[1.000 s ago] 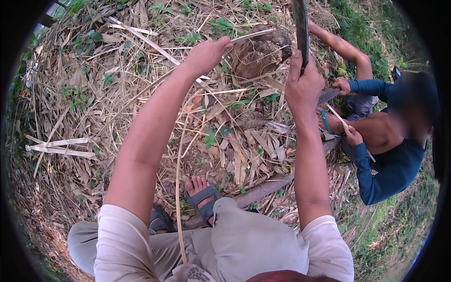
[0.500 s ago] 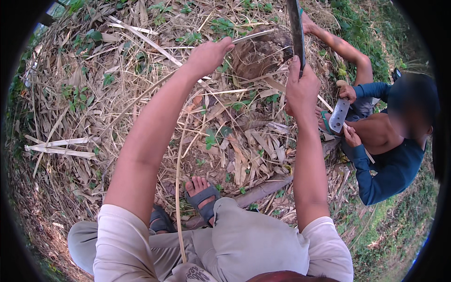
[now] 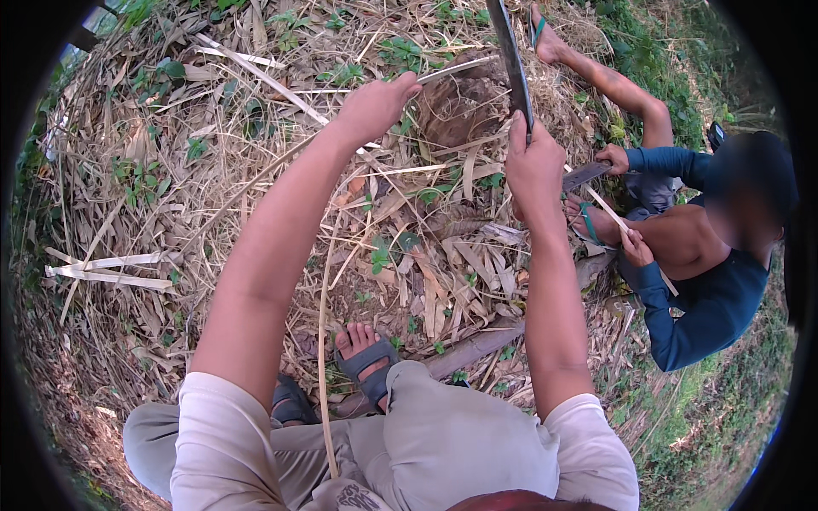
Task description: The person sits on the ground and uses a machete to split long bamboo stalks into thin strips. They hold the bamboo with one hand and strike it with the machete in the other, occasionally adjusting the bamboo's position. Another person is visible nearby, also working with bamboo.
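My left hand (image 3: 381, 106) is closed around a thin pale bamboo strip (image 3: 460, 67), whose end reaches over a brown wood stump (image 3: 456, 119). In my right hand (image 3: 535, 166) is a long dark machete (image 3: 511, 60), gripped with the thumb along its top and the blade pointing away from me. The blade stands at the strip's tip, by the stump's right side; whether they touch I cannot tell. The machete's handle is hidden in my fist. Another narrow strip (image 3: 323, 341) runs from the ground up to my lap.
At the right a seated person (image 3: 716, 289) holds a broad blade (image 3: 586, 175) and a pale strip (image 3: 607, 207). Split bamboo pieces (image 3: 119, 268) lie at the left among dry leaves. A thick stick (image 3: 473, 351) lies before my sandalled feet (image 3: 366, 358). Green plants grow beyond.
My right hand and the machete have shifted left and slightly toward me. The left hand has barely moved. The other person's blade has swung left, toward their foot.
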Motion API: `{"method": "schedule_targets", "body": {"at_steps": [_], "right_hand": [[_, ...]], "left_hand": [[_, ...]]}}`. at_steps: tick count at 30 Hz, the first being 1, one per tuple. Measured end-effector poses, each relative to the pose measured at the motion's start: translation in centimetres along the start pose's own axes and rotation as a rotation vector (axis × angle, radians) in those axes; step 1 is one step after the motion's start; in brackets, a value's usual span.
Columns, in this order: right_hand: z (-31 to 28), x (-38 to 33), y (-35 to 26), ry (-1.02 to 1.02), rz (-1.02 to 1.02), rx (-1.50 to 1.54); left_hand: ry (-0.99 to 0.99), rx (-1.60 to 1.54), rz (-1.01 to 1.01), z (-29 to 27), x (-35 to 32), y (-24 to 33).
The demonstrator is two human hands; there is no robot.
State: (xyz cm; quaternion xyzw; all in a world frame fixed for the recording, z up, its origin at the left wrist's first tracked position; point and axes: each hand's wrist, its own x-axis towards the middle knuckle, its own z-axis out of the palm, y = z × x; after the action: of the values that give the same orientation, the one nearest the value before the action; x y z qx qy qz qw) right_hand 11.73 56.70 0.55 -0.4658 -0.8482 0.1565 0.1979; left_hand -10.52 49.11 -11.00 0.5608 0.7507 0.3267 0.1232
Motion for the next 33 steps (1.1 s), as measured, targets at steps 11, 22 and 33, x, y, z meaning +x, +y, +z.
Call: {"method": "schedule_targets", "body": {"at_steps": [11, 22, 33], "right_hand": [[2.0, 0.6, 3.9, -0.142, 0.056, -0.168], [-1.2, -1.2, -2.4, 0.25, -0.321, 0.228], [0.8, 0.8, 2.7, -0.155, 0.091, -0.013]], "left_hand": [[-0.105, 0.025, -0.081, -0.4, -0.7, 1.6], [-0.039, -0.018, -0.042, -0.4, -0.3, -0.3], [-0.021, -0.014, -0.023, 0.0, -0.1, 0.2]]}}
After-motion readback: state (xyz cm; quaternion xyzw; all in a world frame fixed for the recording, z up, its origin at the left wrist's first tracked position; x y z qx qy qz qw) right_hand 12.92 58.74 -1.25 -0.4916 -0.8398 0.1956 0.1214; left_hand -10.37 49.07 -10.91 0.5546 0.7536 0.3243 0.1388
